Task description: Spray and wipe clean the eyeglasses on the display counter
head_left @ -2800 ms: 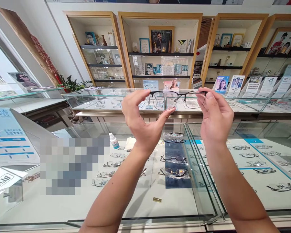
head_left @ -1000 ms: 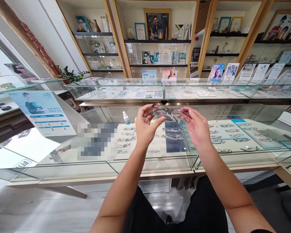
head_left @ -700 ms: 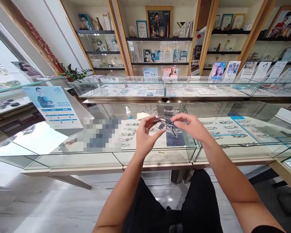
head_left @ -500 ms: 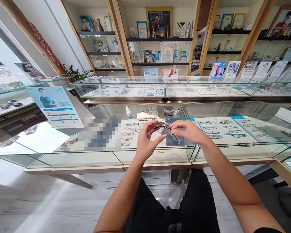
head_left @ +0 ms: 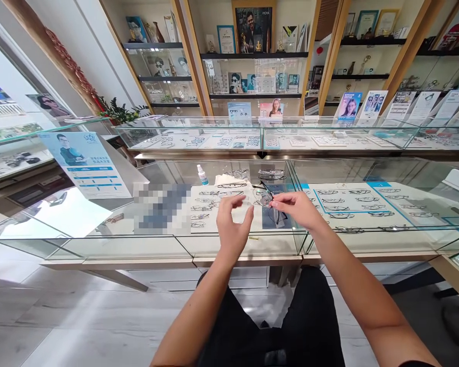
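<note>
My right hand (head_left: 295, 208) pinches a pair of dark-framed glasses (head_left: 266, 198) above the glass counter (head_left: 137, 250). Just left of the glasses is my left hand (head_left: 234, 224), its thumb and fingers apart and nothing between them. Behind my hands a pale cloth (head_left: 229, 180) lies beside a small white spray bottle (head_left: 202, 175) with a blue label. Below the glasses a dark blue card (head_left: 271, 222) is partly covered by them. Rows of eyeglasses (head_left: 202, 208) lie in the case around my left hand.
More eyeglasses (head_left: 336, 208) lie to the right in the counter. A blue and white sign (head_left: 95, 171) stands at the left. Across the aisle is another glass case (head_left: 199, 141), with shelves of framed pictures behind it. A blurred patch (head_left: 162, 209) covers part of the counter.
My left hand has let go of the glasses and opened, moving slightly away from them. My right hand still has them, now tilted differently. The view has shifted slightly.
</note>
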Action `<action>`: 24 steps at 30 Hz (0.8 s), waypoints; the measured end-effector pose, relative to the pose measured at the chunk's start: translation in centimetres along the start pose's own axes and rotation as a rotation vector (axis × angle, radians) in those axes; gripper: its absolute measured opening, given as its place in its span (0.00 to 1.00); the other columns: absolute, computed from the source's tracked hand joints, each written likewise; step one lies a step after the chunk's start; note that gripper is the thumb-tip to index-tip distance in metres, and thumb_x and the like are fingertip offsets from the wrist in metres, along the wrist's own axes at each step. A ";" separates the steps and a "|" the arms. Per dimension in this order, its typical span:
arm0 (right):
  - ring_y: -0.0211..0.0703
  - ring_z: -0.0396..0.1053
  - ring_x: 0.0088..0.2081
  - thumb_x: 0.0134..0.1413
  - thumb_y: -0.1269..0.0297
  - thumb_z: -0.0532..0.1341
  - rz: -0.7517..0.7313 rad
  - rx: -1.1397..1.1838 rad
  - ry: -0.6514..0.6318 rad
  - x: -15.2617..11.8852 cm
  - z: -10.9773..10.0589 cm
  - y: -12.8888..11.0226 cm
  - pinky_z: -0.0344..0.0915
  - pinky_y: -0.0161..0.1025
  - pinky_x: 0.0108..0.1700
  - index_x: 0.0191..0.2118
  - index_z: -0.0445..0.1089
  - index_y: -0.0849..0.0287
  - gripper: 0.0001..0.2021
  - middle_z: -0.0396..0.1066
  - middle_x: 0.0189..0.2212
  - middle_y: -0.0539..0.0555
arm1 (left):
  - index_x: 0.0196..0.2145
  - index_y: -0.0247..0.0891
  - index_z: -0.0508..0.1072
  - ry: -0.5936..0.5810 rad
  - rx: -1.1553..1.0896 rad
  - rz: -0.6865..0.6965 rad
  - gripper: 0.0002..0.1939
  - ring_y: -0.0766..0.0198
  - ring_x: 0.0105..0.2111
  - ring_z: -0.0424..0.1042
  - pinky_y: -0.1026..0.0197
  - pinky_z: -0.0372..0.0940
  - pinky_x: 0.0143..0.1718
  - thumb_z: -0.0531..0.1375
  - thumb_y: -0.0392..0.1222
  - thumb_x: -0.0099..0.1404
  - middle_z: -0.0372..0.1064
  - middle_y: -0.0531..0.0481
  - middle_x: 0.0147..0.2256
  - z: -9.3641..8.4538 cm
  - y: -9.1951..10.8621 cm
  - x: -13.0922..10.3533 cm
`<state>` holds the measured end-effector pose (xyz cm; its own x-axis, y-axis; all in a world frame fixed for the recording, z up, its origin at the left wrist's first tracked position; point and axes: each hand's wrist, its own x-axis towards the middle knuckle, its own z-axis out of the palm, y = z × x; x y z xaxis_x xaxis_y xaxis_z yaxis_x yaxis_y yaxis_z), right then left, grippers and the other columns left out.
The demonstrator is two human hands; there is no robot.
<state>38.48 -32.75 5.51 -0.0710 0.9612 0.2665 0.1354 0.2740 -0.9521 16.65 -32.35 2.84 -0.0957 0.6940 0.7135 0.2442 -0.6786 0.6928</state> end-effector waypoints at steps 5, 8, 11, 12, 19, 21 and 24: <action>0.60 0.82 0.56 0.61 0.54 0.70 -0.215 -0.211 0.267 1.4 2.3 0.5 0.76 0.57 0.63 0.40 0.87 0.53 0.11 0.87 0.50 0.61 | 0.38 0.41 0.86 -0.201 -0.129 -0.267 0.15 0.65 0.26 0.57 0.59 0.57 0.32 0.69 0.55 0.69 0.54 0.57 0.23 2.6 0.3 1.9; 0.61 0.81 0.59 0.66 0.60 0.64 -0.317 -0.387 0.331 2.1 3.5 0.4 0.74 0.57 0.67 0.46 0.87 0.52 0.12 0.85 0.55 0.62 | 0.37 0.38 0.84 -0.212 -0.257 -0.405 0.20 0.67 0.25 0.50 0.59 0.50 0.30 0.73 0.60 0.61 0.47 0.60 0.23 4.3 -0.4 3.8; 0.60 0.79 0.63 0.67 0.62 0.62 -0.357 -0.476 0.318 2.8 3.5 0.3 0.72 0.57 0.68 0.52 0.85 0.52 0.15 0.82 0.61 0.62 | 0.35 0.37 0.82 -0.223 -0.281 -0.445 0.22 0.68 0.25 0.48 0.60 0.47 0.30 0.74 0.60 0.58 0.45 0.60 0.23 5.2 -1.6 5.9; 0.59 0.79 0.63 0.67 0.61 0.63 -0.375 -0.486 0.308 3.1 3.1 0.2 0.72 0.56 0.68 0.52 0.84 0.52 0.14 0.81 0.62 0.62 | 0.35 0.37 0.81 -0.232 -0.265 -0.437 0.22 0.68 0.25 0.48 0.60 0.47 0.30 0.73 0.60 0.59 0.45 0.60 0.23 5.4 -2.1 6.6; 0.39 0.46 0.25 0.66 0.60 0.61 -0.349 -0.559 0.562 10.5 -4.5 2.8 0.49 0.43 0.31 0.20 0.44 0.51 0.27 0.46 0.18 0.45 | 0.36 0.40 0.79 -0.454 0.323 -0.089 0.09 0.61 0.30 0.65 0.59 0.57 0.35 0.64 0.47 0.72 0.64 0.53 0.27 7.3 -5.8 13.2; 0.38 0.38 0.26 0.67 0.58 0.61 -0.214 -0.601 0.570 13.1 -6.9 5.0 0.42 0.45 0.32 0.20 0.40 0.51 0.30 0.37 0.19 0.44 | 0.41 0.40 0.81 -0.601 0.543 0.013 0.09 0.56 0.37 0.73 0.58 0.60 0.37 0.62 0.46 0.74 0.76 0.47 0.36 8.7 -7.1 15.0; 0.38 0.38 0.26 0.67 0.60 0.60 -0.103 -0.600 0.557 15.3 -9.4 8.4 0.41 0.45 0.32 0.19 0.40 0.51 0.30 0.37 0.19 0.44 | 0.47 0.40 0.83 -0.805 0.799 0.147 0.12 0.51 0.45 0.79 0.57 0.65 0.41 0.60 0.45 0.78 0.82 0.41 0.47 11.2 -9.2 16.5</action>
<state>47.83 -15.45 2.97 0.3668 0.7620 0.5337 0.6713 0.1803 -0.7189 23.57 -11.94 7.08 0.5600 0.7688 0.3088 0.7732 -0.6189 0.1385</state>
